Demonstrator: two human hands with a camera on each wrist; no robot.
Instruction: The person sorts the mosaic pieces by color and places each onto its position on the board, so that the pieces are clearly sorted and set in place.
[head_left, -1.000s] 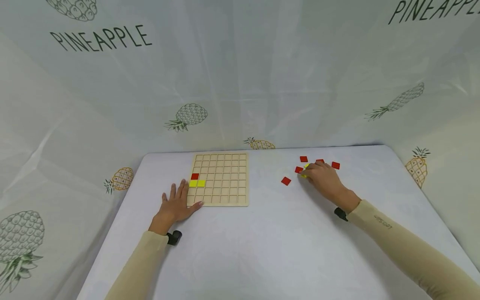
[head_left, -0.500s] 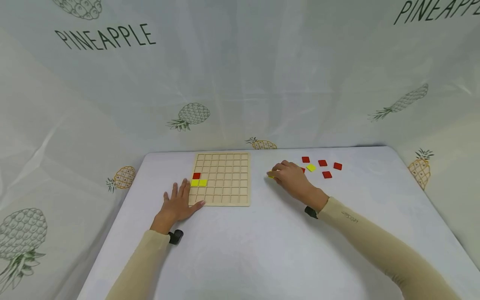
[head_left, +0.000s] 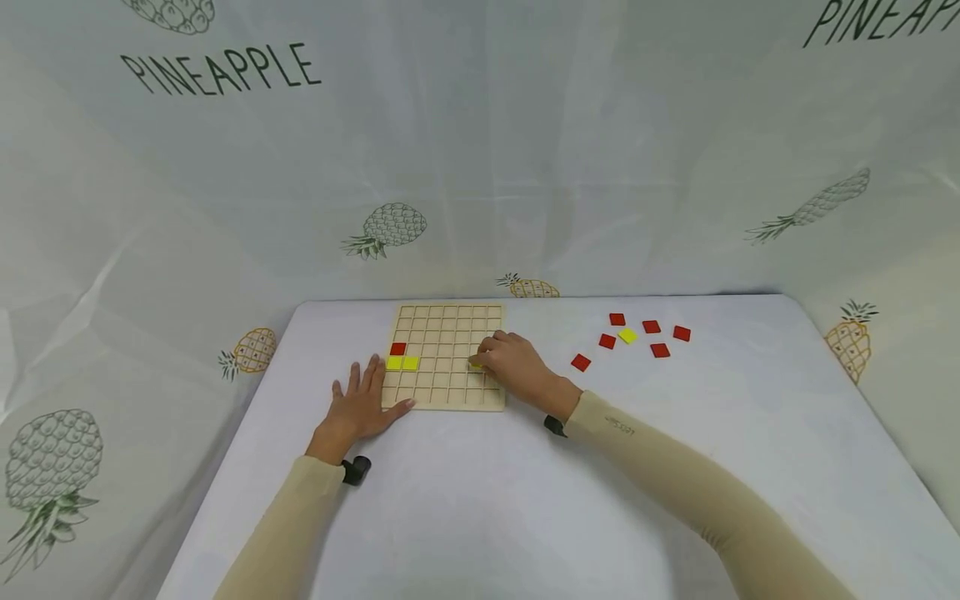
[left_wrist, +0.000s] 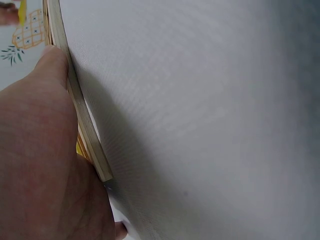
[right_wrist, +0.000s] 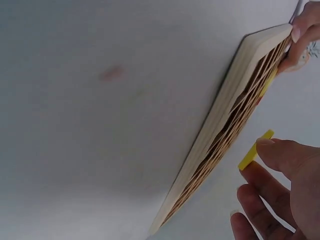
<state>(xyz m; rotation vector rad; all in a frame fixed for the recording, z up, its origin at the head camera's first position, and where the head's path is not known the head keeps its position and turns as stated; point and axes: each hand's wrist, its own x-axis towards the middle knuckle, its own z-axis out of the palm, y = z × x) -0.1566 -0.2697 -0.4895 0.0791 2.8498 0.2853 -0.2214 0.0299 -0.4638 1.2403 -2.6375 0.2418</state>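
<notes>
A thin yellow square tile (right_wrist: 255, 151) is pinched between the thumb and a fingertip of the right hand (head_left: 517, 362), and is held above the right part of a pale wooden square board with a grid of cells (head_left: 450, 400). In the right wrist view the tile is seen edge-on, its long visible edge slanted from lower left to upper right, roughly parallel to the board's face; a gap is left between the two. The board is laid flat on the white tabletop (head_left: 480, 500), its near edge turned toward the person and set about parallel to the tabletop's far edge. Its left edge and near left corner are touched by the left hand (head_left: 358, 412), whose fingers are spread straight, with the thumb laid along the near edge. Near the left edge, two yellow tiles (head_left: 411, 363) are seated side by side in cells, squared to the grid, with one red tile (head_left: 398, 349) just beyond them. To the right of the board, six loose red square tiles (head_left: 660, 351) are scattered at differing angles around one loose yellow tile (head_left: 627, 336), which is turned cornerwise.
</notes>
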